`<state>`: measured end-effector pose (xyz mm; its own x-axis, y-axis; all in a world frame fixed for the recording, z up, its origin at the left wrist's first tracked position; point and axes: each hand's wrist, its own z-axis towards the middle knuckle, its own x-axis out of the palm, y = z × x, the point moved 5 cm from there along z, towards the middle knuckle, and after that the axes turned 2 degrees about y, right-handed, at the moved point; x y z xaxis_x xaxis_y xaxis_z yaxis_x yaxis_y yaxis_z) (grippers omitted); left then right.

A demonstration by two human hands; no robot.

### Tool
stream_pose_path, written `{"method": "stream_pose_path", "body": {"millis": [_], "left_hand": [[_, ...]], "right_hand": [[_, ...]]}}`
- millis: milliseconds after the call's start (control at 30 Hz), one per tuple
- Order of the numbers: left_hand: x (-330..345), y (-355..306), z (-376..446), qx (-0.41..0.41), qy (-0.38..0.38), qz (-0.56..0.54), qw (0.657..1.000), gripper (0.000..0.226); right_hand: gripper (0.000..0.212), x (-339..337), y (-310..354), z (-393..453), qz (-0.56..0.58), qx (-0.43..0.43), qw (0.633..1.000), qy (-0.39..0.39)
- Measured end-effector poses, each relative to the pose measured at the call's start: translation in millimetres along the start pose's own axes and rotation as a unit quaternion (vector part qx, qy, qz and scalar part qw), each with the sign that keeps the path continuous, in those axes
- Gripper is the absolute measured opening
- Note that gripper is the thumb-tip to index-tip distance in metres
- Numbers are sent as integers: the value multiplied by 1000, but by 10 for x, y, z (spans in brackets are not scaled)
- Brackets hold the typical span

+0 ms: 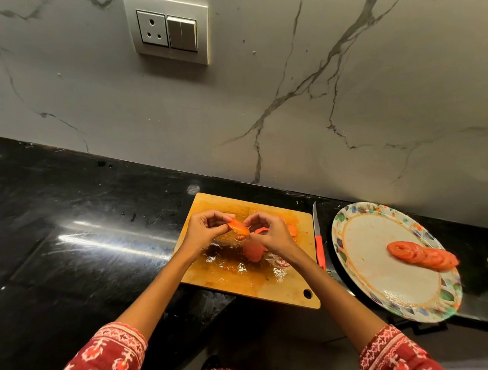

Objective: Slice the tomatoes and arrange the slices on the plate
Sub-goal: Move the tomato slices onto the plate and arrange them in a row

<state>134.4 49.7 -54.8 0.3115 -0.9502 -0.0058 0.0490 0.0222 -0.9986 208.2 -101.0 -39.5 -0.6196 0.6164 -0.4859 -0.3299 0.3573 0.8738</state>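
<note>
Red slice: I'm holding one tomato slice up above the cutting board, and it is tilting between my two hands.
Left hand: my left hand is pinching the slice's left edge, fingers curled in around it.
Right hand: my right hand is pinching the other edge, thumb and fingertips closing on it from above.
Still on the board: more tomato pieces are lying under and just beside my hands, sitting in a wet puddle of juice; I cannot tell how many, my right hand is covering some.
Knife: the red-handled knife is lying on the counter between board and plate, nobody touching it.
Plate: the patterned plate is sitting to my right, already carrying a short overlapping row of slices toward its far right side.
Step in hand: I'm judging this as the arranging stage, cutting seemingly done, slices going across one at a time.
Next move: I'm reckoning the slice needs carrying right over the knife and laying against the end of that row, gently, since it is limp and slippery.
Counter: black polished stone is gleaming all around.
</note>
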Motion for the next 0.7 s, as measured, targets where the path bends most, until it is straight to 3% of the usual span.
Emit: {"method": "stream_pose_path", "body": {"millis": [167, 333, 500, 600, 700], "left_hand": [[3, 52, -3, -9, -8, 24, 1000, 17], [40, 206, -32, -112, 2, 25, 993, 17], [-57, 298, -47, -148, -64, 29, 986, 11], [-63, 325, -40, -179, -81, 9, 980, 10], [-18, 336, -33, -179, -74, 18, 981, 12]], "right_hand": [[21, -6, -36, -1, 17, -4, 1000, -8], [17, -47, -151, -24, 27, 53, 997, -55], [4, -154, -199, -74, -172, 92, 976, -97], [21, -24, -176, -166, -319, 130, 938, -44], [25, 98, -216, -219, -331, 158, 929, -38]]}}
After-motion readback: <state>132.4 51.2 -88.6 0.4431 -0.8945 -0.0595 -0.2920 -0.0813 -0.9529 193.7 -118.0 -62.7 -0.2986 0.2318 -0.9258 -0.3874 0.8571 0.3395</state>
